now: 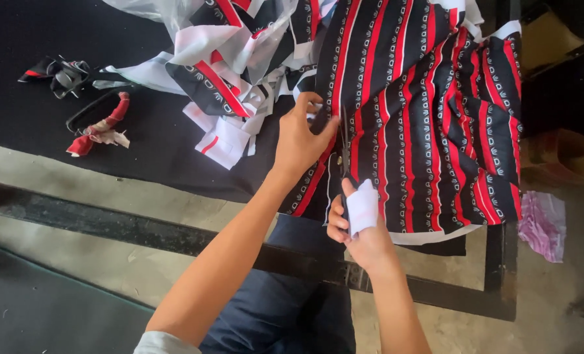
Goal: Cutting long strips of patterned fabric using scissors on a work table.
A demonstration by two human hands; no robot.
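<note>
Left hand (300,139) grip pinching striped fabric (423,111), right hand (360,226) grip closed on scissors (344,172)

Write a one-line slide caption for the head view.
Left hand pins striped black-and-red fabric on a dark table while the bandaged right hand works scissors along it.

Your left hand (300,141) is bare, with a pale short sleeve (161,343) at seven o'clock. Your right hand (360,226) has a white bandage (362,207) wrapped around its thumb. Dark navy trousers (285,308) cover your legs at six o'clock.
</note>
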